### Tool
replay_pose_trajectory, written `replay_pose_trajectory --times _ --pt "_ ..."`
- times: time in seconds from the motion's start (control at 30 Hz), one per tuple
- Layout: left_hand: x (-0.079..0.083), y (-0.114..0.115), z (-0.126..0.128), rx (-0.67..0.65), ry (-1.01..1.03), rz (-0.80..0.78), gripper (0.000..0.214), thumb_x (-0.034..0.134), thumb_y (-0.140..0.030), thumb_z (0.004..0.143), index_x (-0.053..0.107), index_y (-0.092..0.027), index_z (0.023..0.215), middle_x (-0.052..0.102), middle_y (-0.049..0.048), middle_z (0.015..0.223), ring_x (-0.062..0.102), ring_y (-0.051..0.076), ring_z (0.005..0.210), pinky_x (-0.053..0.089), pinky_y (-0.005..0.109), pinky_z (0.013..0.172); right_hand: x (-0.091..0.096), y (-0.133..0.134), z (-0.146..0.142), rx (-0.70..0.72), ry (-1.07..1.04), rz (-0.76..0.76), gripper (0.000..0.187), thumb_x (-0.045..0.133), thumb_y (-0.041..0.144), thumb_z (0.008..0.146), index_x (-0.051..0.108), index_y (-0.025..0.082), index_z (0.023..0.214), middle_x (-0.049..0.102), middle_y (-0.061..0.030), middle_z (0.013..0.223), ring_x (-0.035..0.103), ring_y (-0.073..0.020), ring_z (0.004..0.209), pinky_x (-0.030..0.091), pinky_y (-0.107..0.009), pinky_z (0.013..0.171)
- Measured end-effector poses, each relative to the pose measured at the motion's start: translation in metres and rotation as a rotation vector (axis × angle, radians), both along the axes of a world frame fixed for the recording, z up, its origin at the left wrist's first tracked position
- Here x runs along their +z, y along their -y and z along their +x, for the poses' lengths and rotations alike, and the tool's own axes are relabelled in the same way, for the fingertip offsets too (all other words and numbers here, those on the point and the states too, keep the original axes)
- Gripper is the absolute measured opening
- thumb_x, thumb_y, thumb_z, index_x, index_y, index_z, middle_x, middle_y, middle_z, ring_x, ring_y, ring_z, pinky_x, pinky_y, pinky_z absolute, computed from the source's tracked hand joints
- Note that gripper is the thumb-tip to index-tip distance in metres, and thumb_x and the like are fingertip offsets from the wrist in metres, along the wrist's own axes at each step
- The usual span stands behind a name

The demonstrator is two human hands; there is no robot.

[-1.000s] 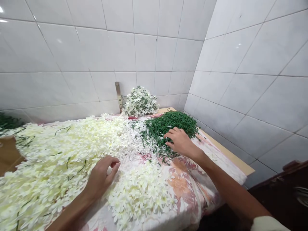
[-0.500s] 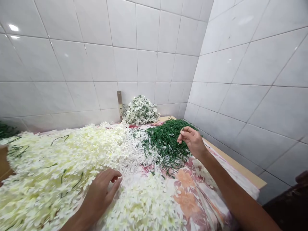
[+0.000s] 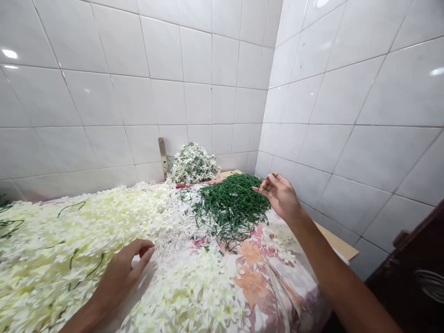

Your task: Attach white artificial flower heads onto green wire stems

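Observation:
My left hand (image 3: 126,266) is low between two spreads of white and pale yellow artificial blossoms (image 3: 114,217). Its thumb and index fingertips meet in a pinch, and whatever they hold is too small to make out. Up at the right edge of a heap of green artificial stems (image 3: 232,199) is my right hand (image 3: 279,194). Thumb and forefinger are pinched together there, with other fingers bent loosely; I cannot tell what lies between them. White stem ends (image 3: 180,226) lie left of the green heap. A smaller pile of blossoms (image 3: 194,296) is in front, between my forearms.
A bunch of white flowers with green stems (image 3: 193,164) stands against the tiled wall (image 3: 156,101), beside an upright metal strip (image 3: 162,155). Floral cloth (image 3: 253,277) covers the table, whose wooden edge (image 3: 338,240) shows at right. Dark furniture (image 3: 412,277) is at lower right.
The view has turned to the right. My right hand has drawn slightly off the green heap toward its right edge. My left hand keeps its pinch beside the blossoms.

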State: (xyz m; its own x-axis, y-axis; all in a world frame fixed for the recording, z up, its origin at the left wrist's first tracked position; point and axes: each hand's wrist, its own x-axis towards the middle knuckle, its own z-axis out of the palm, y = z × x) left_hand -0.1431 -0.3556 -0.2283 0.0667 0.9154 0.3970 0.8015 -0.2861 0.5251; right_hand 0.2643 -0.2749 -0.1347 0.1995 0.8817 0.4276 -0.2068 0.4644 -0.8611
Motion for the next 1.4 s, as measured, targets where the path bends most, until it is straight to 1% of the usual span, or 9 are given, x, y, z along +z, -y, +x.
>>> replay_pose_trajectory --times 0.27,0.37,0.57,0.77,0.93,1.03,1.17,1.27,1.4 --pt "0.001 0.000 0.000 -0.048 0.018 0.024 0.031 0.049 -0.049 0.087 0.062 -0.021 0.089 0.070 0.0052 0.085 0.065 0.019 0.077 0.047 0.024 0.058 0.023 -0.046 -0.013 -0.069 0.179 -0.039 0.022 0.064 0.034 0.081 0.045 0.022 0.076 0.054 0.0058 0.056 0.053 -0.0101 0.051 0.053 -0.027 0.056" --pt "0.005 -0.001 -0.002 -0.040 0.036 0.046 0.030 0.050 -0.047 0.087 0.063 -0.020 0.088 0.070 0.0053 0.085 0.064 0.019 0.076 0.048 0.025 0.062 0.029 -0.054 -0.013 -0.036 0.252 -0.071 0.024 0.067 0.033 0.078 0.047 0.021 0.075 0.056 0.0051 0.054 0.053 -0.0104 0.047 0.051 -0.025 0.051" --pt "0.005 -0.003 -0.005 -0.029 0.048 0.045 0.032 0.050 -0.050 0.085 0.063 -0.020 0.086 0.069 0.0045 0.082 0.063 0.019 0.075 0.047 0.024 0.059 0.047 -0.064 -0.005 -0.123 0.243 -0.072 0.022 0.058 0.030 0.086 0.043 0.021 0.073 0.050 0.0070 0.051 0.047 -0.0074 0.042 0.046 -0.020 0.046" --pt "0.003 -0.003 -0.003 -0.030 0.050 0.040 0.028 0.049 -0.045 0.086 0.062 -0.020 0.089 0.069 0.0042 0.084 0.064 0.018 0.075 0.046 0.024 0.058 0.072 -0.076 -0.007 -0.092 0.245 -0.095 0.018 0.056 0.022 0.086 0.043 0.021 0.074 0.051 0.0050 0.052 0.046 -0.0087 0.041 0.048 -0.023 0.047" --pt "0.005 -0.002 -0.003 -0.042 0.017 0.070 0.027 0.048 -0.043 0.088 0.062 -0.019 0.086 0.068 0.0039 0.080 0.062 0.018 0.072 0.047 0.026 0.063 0.080 -0.080 -0.005 -0.024 0.209 -0.188 0.021 0.049 0.018 0.088 0.041 0.021 0.068 0.051 0.0023 0.052 0.047 -0.0104 0.043 0.052 -0.029 0.051" --pt "0.006 -0.001 -0.002 -0.044 0.007 0.074 0.028 0.046 -0.042 0.089 0.062 -0.019 0.086 0.068 0.0039 0.080 0.062 0.018 0.072 0.046 0.026 0.064 0.078 -0.069 -0.006 0.007 0.181 -0.204 0.022 0.045 0.017 0.089 0.043 0.020 0.068 0.052 0.0012 0.057 0.048 -0.0103 0.045 0.053 -0.030 0.052" --pt "0.010 -0.002 -0.004 0.021 -0.025 0.168 0.028 0.049 -0.043 0.087 0.063 -0.019 0.087 0.070 0.0049 0.083 0.063 0.020 0.076 0.046 0.030 0.070 0.062 -0.029 -0.009 0.078 0.129 -0.193 0.020 0.044 0.019 0.091 0.042 0.020 0.071 0.057 -0.0003 0.075 0.063 -0.0142 0.067 0.059 -0.039 0.069" --pt "0.015 -0.002 -0.006 0.099 -0.131 0.379 0.025 0.051 -0.039 0.087 0.064 -0.018 0.086 0.071 0.0058 0.083 0.064 0.023 0.079 0.044 0.036 0.078 0.036 0.014 -0.005 0.186 0.016 -0.156 0.020 0.053 0.025 0.088 0.040 0.020 0.073 0.060 -0.0009 0.087 0.069 -0.0215 0.085 0.058 -0.050 0.079" --pt "0.025 0.002 -0.009 0.150 -0.298 0.762 0.012 0.058 -0.028 0.085 0.063 -0.018 0.081 0.070 0.0053 0.079 0.065 0.024 0.078 0.039 0.044 0.089 -0.010 0.073 0.013 0.113 -0.200 -0.042 0.021 0.066 0.028 0.079 0.047 0.020 0.073 0.064 -0.0009 0.089 0.068 -0.0241 0.094 0.056 -0.045 0.085"
